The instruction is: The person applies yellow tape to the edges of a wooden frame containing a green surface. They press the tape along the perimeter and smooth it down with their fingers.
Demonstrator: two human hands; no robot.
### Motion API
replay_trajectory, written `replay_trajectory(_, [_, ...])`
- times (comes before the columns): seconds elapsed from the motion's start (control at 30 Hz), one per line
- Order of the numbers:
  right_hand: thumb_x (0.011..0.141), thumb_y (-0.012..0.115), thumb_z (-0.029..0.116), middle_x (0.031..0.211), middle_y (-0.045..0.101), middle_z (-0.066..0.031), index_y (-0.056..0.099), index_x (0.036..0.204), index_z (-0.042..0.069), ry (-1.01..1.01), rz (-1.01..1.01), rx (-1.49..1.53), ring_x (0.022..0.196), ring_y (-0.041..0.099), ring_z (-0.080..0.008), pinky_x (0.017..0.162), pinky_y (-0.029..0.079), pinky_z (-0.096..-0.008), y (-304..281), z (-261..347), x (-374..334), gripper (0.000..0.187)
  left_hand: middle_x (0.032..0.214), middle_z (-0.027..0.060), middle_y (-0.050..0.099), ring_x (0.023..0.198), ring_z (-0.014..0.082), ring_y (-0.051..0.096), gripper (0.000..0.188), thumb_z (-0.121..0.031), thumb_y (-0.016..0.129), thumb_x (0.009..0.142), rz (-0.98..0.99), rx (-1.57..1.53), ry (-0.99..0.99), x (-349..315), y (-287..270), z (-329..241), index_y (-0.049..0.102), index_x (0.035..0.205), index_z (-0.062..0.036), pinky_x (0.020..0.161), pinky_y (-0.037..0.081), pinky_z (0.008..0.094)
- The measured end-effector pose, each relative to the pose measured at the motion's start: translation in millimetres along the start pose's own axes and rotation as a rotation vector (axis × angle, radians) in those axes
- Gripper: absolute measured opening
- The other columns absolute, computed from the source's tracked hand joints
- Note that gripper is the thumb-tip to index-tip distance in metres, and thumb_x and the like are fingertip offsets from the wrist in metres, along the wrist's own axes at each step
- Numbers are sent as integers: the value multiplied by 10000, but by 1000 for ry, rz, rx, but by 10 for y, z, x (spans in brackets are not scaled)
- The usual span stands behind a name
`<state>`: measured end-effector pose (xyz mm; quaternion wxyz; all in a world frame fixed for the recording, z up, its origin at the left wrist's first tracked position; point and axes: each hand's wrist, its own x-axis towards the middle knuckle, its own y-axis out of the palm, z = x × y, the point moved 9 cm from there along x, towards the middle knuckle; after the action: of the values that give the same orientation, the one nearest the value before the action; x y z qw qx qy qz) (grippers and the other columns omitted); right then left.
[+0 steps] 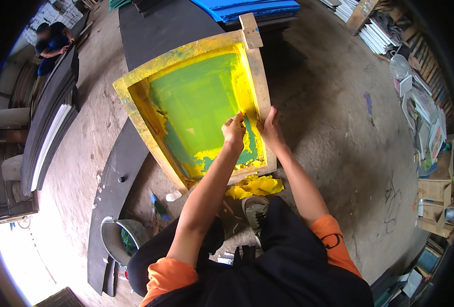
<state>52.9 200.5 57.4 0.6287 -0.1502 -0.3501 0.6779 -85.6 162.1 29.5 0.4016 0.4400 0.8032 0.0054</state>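
Note:
A wooden screen printing frame (122, 97) stands tilted in front of me, its green mesh (196, 102) smeared with yellow ink. Thick yellow clumps cling along its inner edges and lower corner. My left hand (233, 130) is closed near the inside of the right rail, pinching something small at the fingertips that I cannot make out. Around the outer side of that rail, my right hand (272, 132) grips the wood. On the floor below the lower rail, by my shoe, lies a heap of yellow ink-coloured material (256, 186).
A bucket (115, 240) with green stuff inside stands at lower left, near a small white bottle (173, 196). Blue sheets (247, 9) are stacked behind the frame. Another person (53, 46) sits far left by dark stacked sheets (53, 117). Cardboard boxes (434, 192) line the right.

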Motion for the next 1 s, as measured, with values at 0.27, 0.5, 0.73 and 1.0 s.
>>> replay_trajectory(0.27, [811, 573, 180, 1141, 370, -313, 240, 1229, -86, 46, 15, -67, 1029, 440, -431, 863, 395, -432, 0, -27, -25, 597, 680, 2, 465, 472, 55, 347, 160, -175, 568, 852, 78, 77, 110, -240, -25, -428, 513, 804, -33, 415, 315, 199])
replay_trajectory(0.5, [806, 573, 126, 1168, 299, -326, 160, 1249, -38, 47, -15, -21, 1005, 434, -489, 822, 421, -470, -33, -44, -15, 628, 887, 87, 583, 709, 157, 586, 283, -260, 513, 882, 279, 290, -50, -100, 53, -105, 499, 1008, -7, 662, 493, 248])
replay_trajectory(0.73, [797, 583, 113, 1152, 306, -326, 179, 1223, -40, 59, 12, 21, 996, 435, -490, 818, 424, -463, -15, 16, -10, 607, 973, 81, 552, 831, 176, 573, 295, -252, 529, 865, 108, 37, -33, 117, 76, -120, 473, 1064, -40, 771, 479, 286])
replay_trajectory(1.0, [802, 589, 132, 1162, 303, -333, 159, 1246, -61, 14, -22, 5, 983, 445, -493, 783, 454, -445, -50, -23, -45, 648, 745, 41, 525, 872, 140, 530, 165, -218, 518, 849, -27, -217, 384, -153, 168, -538, 474, 886, -64, 768, 389, 261])
